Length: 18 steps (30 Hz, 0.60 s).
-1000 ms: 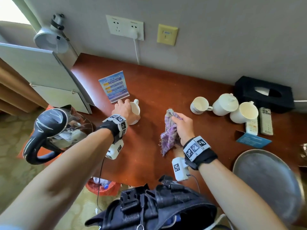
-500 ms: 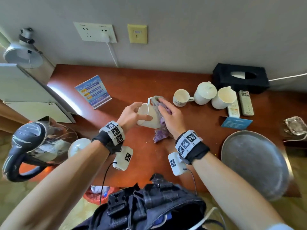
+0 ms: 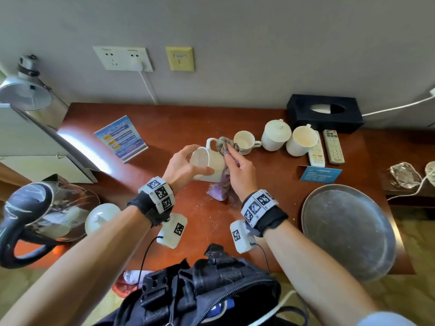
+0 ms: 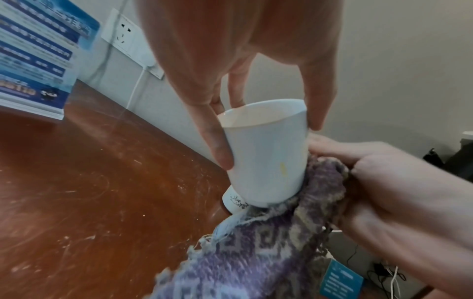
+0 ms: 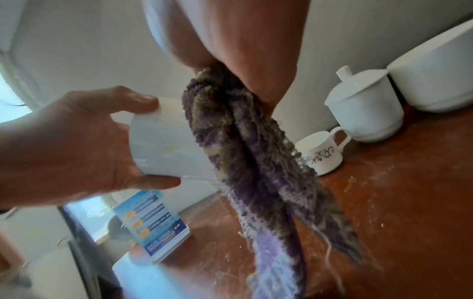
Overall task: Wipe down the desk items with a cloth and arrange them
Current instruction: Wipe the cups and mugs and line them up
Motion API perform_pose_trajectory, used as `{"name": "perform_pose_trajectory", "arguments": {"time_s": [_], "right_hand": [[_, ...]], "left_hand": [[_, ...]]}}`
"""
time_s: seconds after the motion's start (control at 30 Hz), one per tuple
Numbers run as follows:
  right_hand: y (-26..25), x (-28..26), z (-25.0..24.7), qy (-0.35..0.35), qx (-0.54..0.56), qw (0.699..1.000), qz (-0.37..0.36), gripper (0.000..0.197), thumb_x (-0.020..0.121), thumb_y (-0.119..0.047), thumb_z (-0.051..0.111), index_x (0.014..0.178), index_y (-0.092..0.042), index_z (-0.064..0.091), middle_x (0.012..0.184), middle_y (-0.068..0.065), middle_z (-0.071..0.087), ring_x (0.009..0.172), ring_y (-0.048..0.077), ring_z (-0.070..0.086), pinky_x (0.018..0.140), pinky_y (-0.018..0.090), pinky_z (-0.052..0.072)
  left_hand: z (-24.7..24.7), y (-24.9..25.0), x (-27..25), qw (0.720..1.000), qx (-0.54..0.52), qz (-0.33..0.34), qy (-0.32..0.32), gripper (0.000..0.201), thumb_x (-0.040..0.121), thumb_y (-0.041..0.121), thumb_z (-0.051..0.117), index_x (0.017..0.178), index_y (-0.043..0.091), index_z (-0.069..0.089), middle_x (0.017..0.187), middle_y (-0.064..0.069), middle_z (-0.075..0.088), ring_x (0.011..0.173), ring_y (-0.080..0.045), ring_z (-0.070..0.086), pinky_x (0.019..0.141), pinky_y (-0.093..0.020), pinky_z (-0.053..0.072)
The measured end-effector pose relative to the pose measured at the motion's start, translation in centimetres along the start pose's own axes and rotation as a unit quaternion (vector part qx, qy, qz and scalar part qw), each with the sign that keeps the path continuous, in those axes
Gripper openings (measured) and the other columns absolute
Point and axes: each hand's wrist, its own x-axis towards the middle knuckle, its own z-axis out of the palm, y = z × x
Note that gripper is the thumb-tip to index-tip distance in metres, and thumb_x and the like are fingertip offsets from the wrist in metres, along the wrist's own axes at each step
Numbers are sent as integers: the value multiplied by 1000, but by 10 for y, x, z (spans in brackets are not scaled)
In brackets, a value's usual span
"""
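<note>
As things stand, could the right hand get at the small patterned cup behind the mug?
Probably not without letting go: the right hand grips the purple cloth against the mug. The small patterned cup stands close beyond its fingertips, nothing between.

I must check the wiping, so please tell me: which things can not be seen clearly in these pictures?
- Mug base: in all views the purple cloth covers it.
- Right hand fingertips: head view, buried in the cloth; right wrist view shows only the palm.
- Mug handle: left wrist view, behind the mug body.
- Blue sign text: too small and blurred everywhere.
- Kettle: head view, cut by the left edge.
</note>
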Motion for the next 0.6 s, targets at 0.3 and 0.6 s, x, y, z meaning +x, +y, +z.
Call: {"name": "perform_pose_trajectory", "arguments": {"time_s": [0.3,0.6], "right_hand": [[4,-10,-10,-45,-83,983,-158,35,102,-15,50,134,-23,61,139,0,58,126,0,48,108,16,38],[3,-15,-28,-61,-99,977,-177,31,102,-12,50,128,-17,67,124,-10,64,108,-2,60,94,21,51]], "left_hand": [[5,6,4,999,-38,-20,-33,72,71,14,86,137,15,56,111,-9,66,100,-28,67,61,-28,56],[10,14,9,999,-42,-14,-20,79,64,17,89,137,16,56,116,-7,65,100,-24,66,63,-32,57]]}}
